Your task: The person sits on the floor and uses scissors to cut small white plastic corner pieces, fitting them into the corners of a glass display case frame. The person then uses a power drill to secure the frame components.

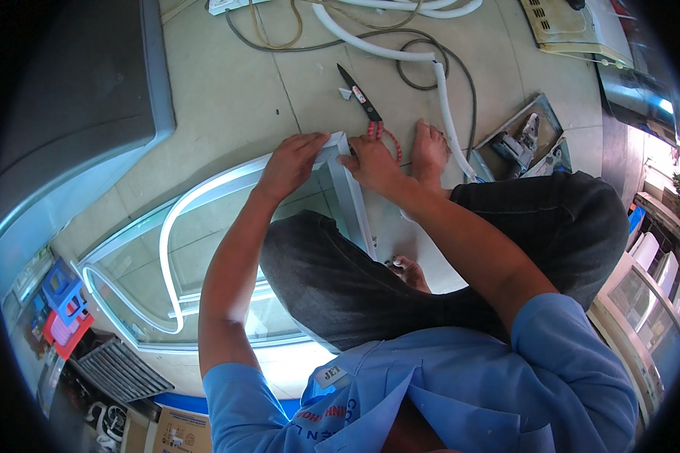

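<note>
Best to seat the white gasket strip (175, 226) into the corner of the glass-door frame (340, 143) on the floor by pressing evenly along its groove, I'd judge. The left hand (291, 162) curls over that corner, the right hand (374, 162) presses fingers-down beside it (scissors (368, 102) lie just beyond), both forearms stretched forward.

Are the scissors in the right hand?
No, the scissors lie on the floor just beyond the right hand, which presses on the corner of the white frame.
</note>
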